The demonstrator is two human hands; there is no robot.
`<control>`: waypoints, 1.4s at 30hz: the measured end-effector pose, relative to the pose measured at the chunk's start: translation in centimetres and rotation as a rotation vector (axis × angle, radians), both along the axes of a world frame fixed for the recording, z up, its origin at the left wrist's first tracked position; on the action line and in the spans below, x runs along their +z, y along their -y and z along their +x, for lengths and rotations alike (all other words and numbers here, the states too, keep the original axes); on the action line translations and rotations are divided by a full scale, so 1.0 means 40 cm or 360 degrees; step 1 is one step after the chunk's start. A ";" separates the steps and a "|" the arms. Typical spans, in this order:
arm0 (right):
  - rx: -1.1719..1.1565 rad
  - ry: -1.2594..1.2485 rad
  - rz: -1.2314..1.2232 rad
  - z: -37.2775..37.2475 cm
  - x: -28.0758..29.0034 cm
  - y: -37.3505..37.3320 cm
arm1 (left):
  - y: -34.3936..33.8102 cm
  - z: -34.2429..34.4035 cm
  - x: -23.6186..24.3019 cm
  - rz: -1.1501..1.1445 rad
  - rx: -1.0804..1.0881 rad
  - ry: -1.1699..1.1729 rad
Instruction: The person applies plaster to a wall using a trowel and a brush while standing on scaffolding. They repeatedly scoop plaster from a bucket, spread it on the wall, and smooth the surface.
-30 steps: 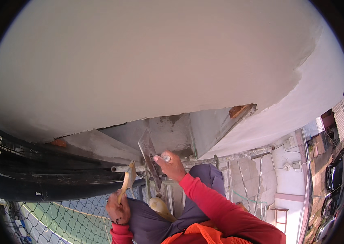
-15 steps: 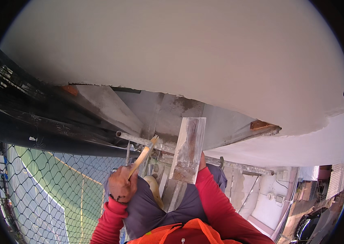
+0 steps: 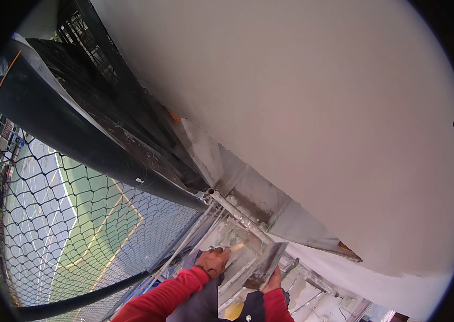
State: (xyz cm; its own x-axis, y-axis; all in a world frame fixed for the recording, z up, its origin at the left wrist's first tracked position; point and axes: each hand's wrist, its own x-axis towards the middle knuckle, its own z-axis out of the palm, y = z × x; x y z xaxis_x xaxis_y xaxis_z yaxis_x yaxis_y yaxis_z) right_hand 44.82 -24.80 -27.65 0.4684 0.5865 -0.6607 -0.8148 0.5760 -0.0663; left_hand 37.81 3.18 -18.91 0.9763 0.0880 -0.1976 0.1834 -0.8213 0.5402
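The person's left hand [image 3: 214,261] grasps a wooden-handled tool [image 3: 236,247]; the right hand [image 3: 273,280] grips a flat trowel [image 3: 266,264].

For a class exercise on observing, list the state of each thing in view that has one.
Left hand: closed around pale-handled tool
Pale-handled tool: held, blurred
Right hand: gripping flat plate
Flat plate: tilted, smeared
Metal pipe: open-ended, smeared
Pale surface: mostly smooth
Chain-link fence: stretched out
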 end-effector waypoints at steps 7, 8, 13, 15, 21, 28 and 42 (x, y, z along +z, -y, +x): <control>0.0258 0.0086 -0.0317 0.052 0.417 -0.021 | 0.010 -0.117 0.171 -0.0133 0.0282 -0.0041; 0.0309 0.0104 -0.0343 0.066 0.477 -0.014 | 0.007 -0.135 0.211 -0.0180 0.0347 -0.0065; 0.0541 0.0222 -0.0395 0.116 0.750 -0.020 | -0.039 -0.189 0.440 -0.0351 0.0592 -0.0153; 0.0533 0.0232 -0.0442 0.124 0.820 -0.062 | -0.085 -0.194 0.510 -0.0393 0.0669 -0.0019; 0.0452 0.0439 -0.0152 0.155 1.000 -0.153 | -0.184 -0.181 0.720 -0.0675 0.0854 0.0052; 0.0263 0.0521 -0.0144 0.157 1.133 -0.268 | -0.257 -0.116 0.914 -0.0882 0.1038 0.0210; 0.1026 0.0294 0.0495 0.266 1.213 -0.407 | -0.220 -0.263 0.926 -0.0621 0.1499 0.0515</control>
State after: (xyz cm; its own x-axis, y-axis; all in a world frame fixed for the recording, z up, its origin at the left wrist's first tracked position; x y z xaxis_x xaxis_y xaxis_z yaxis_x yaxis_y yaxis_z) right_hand 55.48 -8.52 20.89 0.0551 0.9302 -0.3629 -0.9892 0.0014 -0.1467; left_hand 27.31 11.98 18.14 0.5590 0.8206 -0.1187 0.4542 -0.1833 0.8718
